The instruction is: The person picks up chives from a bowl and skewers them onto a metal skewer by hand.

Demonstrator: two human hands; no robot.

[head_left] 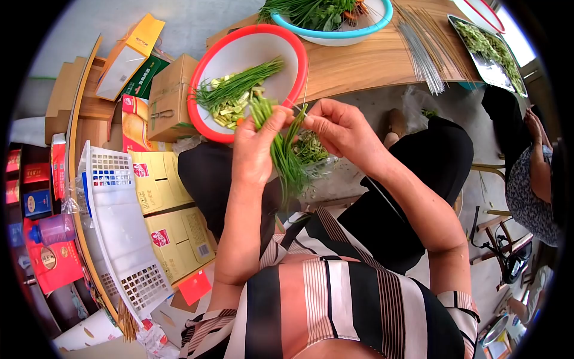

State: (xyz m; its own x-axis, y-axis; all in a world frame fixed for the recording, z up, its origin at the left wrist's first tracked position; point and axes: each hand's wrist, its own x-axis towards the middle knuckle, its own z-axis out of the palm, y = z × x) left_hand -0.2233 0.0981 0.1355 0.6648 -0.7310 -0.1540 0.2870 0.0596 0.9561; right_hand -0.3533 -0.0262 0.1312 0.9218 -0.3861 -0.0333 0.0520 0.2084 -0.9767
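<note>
My left hand (258, 140) is closed around a bunch of green chives (287, 164), whose long leaves hang down between my hands. Close beside it, my right hand (344, 128) pinches a thin skewer (301, 110) against the folded chive stems; most of the skewer is hidden by my fingers. Just beyond, a white basin with a red rim (194, 90) holds more chives (242, 82) and cut pale-green pieces (230, 110). Below my hands, a clear plastic bag (320, 167) with green trimmings is partly covered by the hanging leaves.
On the wooden table (335, 69) stand a blue-rimmed basin (335, 37) of greens, loose skewers (421, 51) and a metal tray (499, 75) of skewered greens. Cardboard boxes (170, 96) and a white plastic crate (116, 209) are at my left. Another person (532, 167) sits at right.
</note>
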